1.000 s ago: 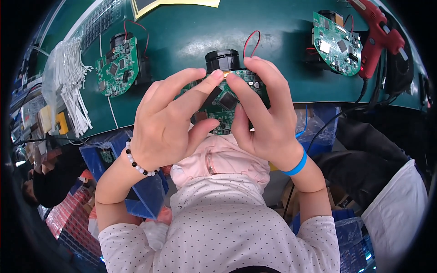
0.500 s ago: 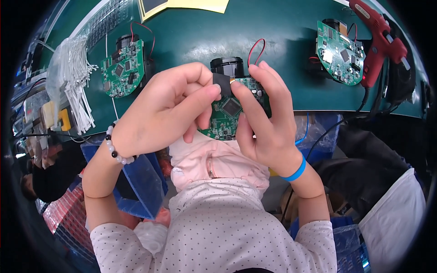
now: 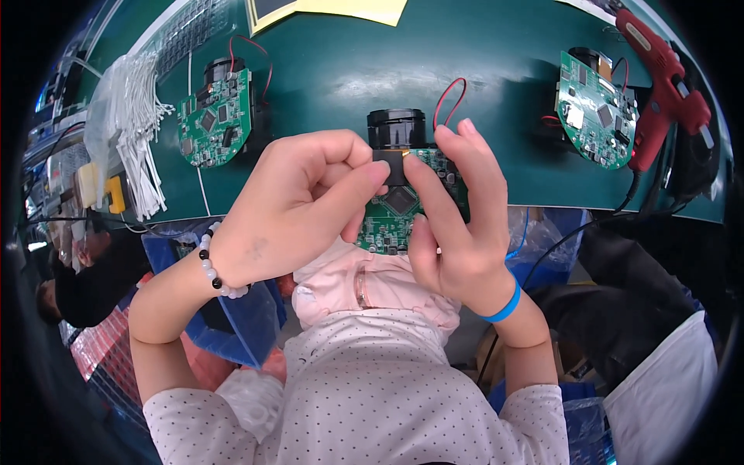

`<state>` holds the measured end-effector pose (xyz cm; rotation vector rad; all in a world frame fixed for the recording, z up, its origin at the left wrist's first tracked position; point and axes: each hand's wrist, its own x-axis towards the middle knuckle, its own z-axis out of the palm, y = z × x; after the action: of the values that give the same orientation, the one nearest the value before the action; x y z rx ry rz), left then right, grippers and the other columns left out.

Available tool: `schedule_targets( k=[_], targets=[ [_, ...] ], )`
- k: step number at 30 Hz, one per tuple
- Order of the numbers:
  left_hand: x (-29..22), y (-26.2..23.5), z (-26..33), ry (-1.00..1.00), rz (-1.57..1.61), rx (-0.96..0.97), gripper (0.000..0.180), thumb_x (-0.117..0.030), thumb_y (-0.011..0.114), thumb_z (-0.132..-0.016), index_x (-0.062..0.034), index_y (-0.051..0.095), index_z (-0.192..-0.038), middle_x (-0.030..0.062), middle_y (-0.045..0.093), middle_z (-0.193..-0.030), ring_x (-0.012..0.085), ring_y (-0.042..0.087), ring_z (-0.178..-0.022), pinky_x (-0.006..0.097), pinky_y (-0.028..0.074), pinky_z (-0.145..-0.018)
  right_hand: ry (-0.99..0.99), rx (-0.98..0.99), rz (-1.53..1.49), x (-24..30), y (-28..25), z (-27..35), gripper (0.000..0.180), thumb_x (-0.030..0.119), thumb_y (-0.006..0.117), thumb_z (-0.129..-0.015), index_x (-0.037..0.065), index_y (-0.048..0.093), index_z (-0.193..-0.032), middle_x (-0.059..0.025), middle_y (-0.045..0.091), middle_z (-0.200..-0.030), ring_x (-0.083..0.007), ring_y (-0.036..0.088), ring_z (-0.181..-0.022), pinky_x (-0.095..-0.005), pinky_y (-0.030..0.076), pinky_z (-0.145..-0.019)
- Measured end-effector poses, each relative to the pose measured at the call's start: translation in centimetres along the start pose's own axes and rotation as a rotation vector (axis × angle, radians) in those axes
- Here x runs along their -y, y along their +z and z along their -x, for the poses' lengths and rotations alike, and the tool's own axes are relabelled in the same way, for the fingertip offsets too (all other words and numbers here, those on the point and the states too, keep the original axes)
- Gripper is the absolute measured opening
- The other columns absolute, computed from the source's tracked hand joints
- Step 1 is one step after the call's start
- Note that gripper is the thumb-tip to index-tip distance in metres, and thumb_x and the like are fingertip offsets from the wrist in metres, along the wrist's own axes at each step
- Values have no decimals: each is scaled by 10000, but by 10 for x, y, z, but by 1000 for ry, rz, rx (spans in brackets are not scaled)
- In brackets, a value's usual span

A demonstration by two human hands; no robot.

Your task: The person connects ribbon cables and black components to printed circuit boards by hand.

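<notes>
Pinching a small black strip (image 3: 391, 172) between thumb and curled fingers, the left hand (image 3: 298, 209) is nearly closed, with the strip lying over the upper part of a green circuit board (image 3: 384, 232). That board is in front of the person's torso, at the near edge of the green tabletop (image 3: 325, 70), its lower end reaching past the edge in this view. A black cylindrical lens (image 3: 396, 129) projects from its far end, beside a loop of red wire (image 3: 463, 93).

The right hand (image 3: 463, 225) is half open, its fingers spread over the board's right side, the index fingertip just beside the strip; whether it grips the board, I cannot tell.

Similar boards stand on the tabletop well apart on either side: the left-hand board (image 3: 209, 124) near a bundle of white strips (image 3: 139, 132), the right-hand board (image 3: 593, 108) just beside a red glue gun (image 3: 663, 93).
</notes>
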<state>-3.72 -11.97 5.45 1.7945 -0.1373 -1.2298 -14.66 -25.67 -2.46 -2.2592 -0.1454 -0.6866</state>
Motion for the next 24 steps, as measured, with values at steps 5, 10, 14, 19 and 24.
schedule_targets(
  k=[5, 10, 14, 19, 24],
  targets=[
    [10, -1, -4, 79, -65, -1, 193, -175, 517, -939, -23, 518, -820, 0, 508, -495, 12, 364, -341, 165, 247, -328, 19, -5, 14, 1, 0, 0, 469, -65, 597, -556, -43, 626, -1023, -240, 514, -1165, -453, 502, -1096, -442, 471, -883],
    [11, 0, -4, 63, -52, -16, 191, -170, 521, -937, -22, 518, -817, -1, 507, -493, 12, 363, -334, 163, 251, -329, 1, -2, 23, -1, 1, 1, 481, -58, 592, -551, -40, 626, -1030, -241, 512, -1172, -449, 502, -1099, -445, 472, -882],
    [11, 0, -4, 70, -58, -15, 195, -170, 520, -936, -19, 517, -812, 0, 505, -491, 14, 366, -330, 162, 255, -330, -9, -6, 31, -1, 2, 1, 483, -46, 588, -554, -41, 626, -1036, -240, 509, -1171, -447, 500, -1101, -455, 469, -888],
    [12, 0, -4, 63, -13, -25, 201, -166, 522, -934, -19, 511, -798, -4, 501, -490, 15, 371, -338, 161, 279, -350, -17, 2, 48, -1, 1, 2, 484, -37, 585, -559, -40, 626, -1042, -243, 501, -1180, -446, 498, -1101, -457, 466, -894],
    [14, 0, -3, 105, -8, -13, 207, -155, 520, -933, -19, 504, -778, -19, 493, -496, 12, 403, -387, 164, 321, -406, -18, 18, 60, 0, 1, 2, 481, -34, 584, -567, -40, 625, -1046, -245, 496, -1186, -448, 492, -1107, -461, 459, -899]
  ],
)
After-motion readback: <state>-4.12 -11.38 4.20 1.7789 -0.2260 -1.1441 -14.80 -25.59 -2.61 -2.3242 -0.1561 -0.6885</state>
